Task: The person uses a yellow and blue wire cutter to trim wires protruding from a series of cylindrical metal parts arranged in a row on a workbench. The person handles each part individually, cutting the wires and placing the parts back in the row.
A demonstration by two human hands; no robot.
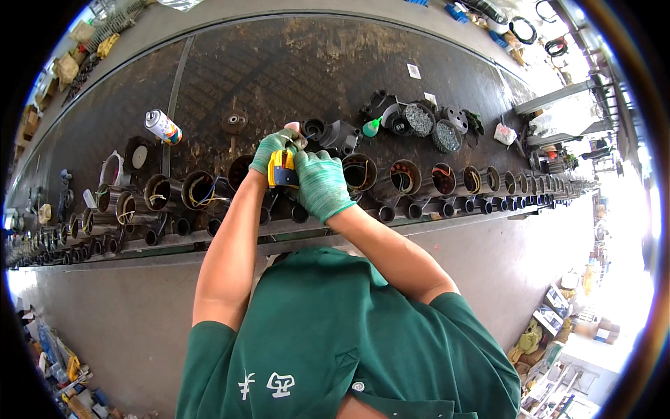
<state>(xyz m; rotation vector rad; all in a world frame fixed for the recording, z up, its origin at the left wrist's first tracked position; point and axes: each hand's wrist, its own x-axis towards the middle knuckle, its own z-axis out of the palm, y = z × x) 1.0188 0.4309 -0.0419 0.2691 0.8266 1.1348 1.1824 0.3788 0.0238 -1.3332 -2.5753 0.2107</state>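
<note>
My left hand (274,148), in a green glove with a bare fingertip showing, is closed above the row of metal tubes. Whatever its fingers pinch is hidden. Against it, my right hand (322,183), also green-gloved, has its fingers curled beside a boxy yellow and dark blue tool (283,170), shaped like a tape measure. The tool sits between both hands. Just beyond my fingers lies a dark cast motor housing (340,134). Open motor tubes with wire windings stand on either side, one (359,173) right of my right hand and another (198,190) left of my left forearm.
Farther back on the dark workbench (279,63) are a spray can (163,127), a round metal part (234,121), a green squeeze bottle (371,127) and round trays of small grey screws (419,119). Motor tubes line the near edge both ways. Racks (558,98) stand at right.
</note>
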